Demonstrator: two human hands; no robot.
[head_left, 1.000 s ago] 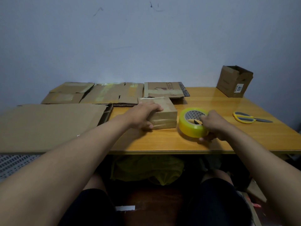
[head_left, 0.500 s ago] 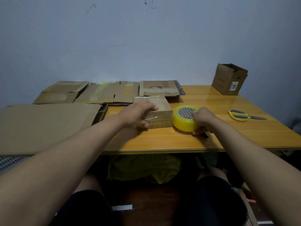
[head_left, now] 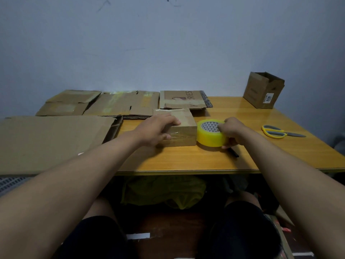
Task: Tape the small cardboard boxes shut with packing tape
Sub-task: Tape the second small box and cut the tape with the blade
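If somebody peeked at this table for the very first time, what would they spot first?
Probably the bright yellow tape roll near the middle of the wooden table, gripped by the right hand and sitting right against a small cardboard box that the left hand holds down. Next come the yellow-handled scissors lying to the right, and an open box at the far right corner.

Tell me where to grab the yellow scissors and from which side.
Take the scissors by the yellow loop handles, coming from the left with the right hand. They lie flat on the table, handles toward the tape roll, grey blades pointing right, away from the person's hands.
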